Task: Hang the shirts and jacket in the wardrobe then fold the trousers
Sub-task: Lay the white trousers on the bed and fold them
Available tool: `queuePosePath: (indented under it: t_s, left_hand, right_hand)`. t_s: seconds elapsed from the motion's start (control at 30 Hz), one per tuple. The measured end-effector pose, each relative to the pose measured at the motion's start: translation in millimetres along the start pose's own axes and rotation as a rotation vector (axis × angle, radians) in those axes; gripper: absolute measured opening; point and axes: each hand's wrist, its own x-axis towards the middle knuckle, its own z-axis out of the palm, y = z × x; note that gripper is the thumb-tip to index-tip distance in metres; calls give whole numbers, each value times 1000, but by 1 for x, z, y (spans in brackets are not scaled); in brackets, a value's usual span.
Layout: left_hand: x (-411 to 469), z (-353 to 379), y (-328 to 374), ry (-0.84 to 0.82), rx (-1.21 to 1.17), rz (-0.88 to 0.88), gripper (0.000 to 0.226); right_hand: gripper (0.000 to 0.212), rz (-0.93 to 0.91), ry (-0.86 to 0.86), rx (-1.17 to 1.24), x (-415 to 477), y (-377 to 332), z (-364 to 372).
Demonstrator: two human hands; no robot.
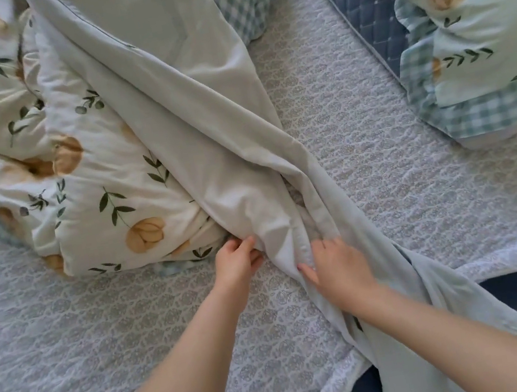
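Obs.: both hands work on one long pale cloth [201, 109] lying slantwise across the bed cover [103, 341]. Left hand [237, 262] pinches a bunched fold, thumb on top, fingers curled under. Right hand [334, 268], just beside it and on the far side of the same bunch, has its fingertips [307, 268] curled into the edge, so it is gripping too.

Position from the grip: the cloth runs up and away beyond the hands, partly over a flowered quilt [93, 175] that sits left of the grip. The other end trails back toward the person, past the right forearm and over the bed edge. Pillows [479, 32] lie well apart, off to the right.

Note: cannot tell whether this cloth is one of the task's garments or bedding. No wardrobe in view.

Judgement on the step: it looks like gathering or freeing the cloth. Both grips sit close together mid-length, so a straight lift would leave two long tails dragging.
- Slide the hands apart along one edge before lifting.
- Lift clear of the quilt rather than dragging across it, or the quilt may come along.
- Mind the hanging end, whose weight could pull the cloth off the bed.
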Motion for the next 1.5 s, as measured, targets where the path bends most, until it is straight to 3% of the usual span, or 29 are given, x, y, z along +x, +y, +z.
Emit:
queuePosePath:
  t_s: [0.07,0.17,0.3,0.4,0.5,0.57,0.67,0.77,0.87,1.13,1.27,1.37,1.5]
  left_hand:
    - [-1,1,0,26,-19,-31,18]
    - [-3,0,5,49,-64,-70,34]
    - [-3,-1,13,18,87,6,30]
    - [-3,9,22,-89,34,84,34]
    - [-7,28,34,-230,-148,122,66]
    - [-13,41,40,-321,-202,127,75]
    - [-24,52,39,-426,-149,115,53]
    - [-38,46,22,-446,85,66,35]
    - [-56,31,-5,-456,328,74,30]
    - [-94,-9,-28,-295,116,95,26]
    - [-101,-16,-40,-240,5,2,25]
    - [-107,-16,-56,-348,126,-5,31]
    - [-113,-20,-67,-407,339,61,27]
  right_hand:
    - [25,-11,-7,71,-9,-5,0]
    - [18,26,-31,407,-24,-6,-7]
    - [22,229,18,846,-41,12,-31]
    - [24,330,50,927,-39,35,-51]
    - [30,419,3,1047,-30,54,-63]
    - [32,476,-22,1188,-24,63,-68]
    - [31,557,8,1368,-14,75,-80]
    - [27,595,60,1472,-4,86,-87]
    - [25,598,78,1471,1,90,-87]
    - [24,448,119,1128,3,84,-79]
    - [39,375,-91,1241,-21,71,-75]
    - [46,248,-167,1018,-46,62,-64]
    - [17,182,-181,685,-70,56,-50]
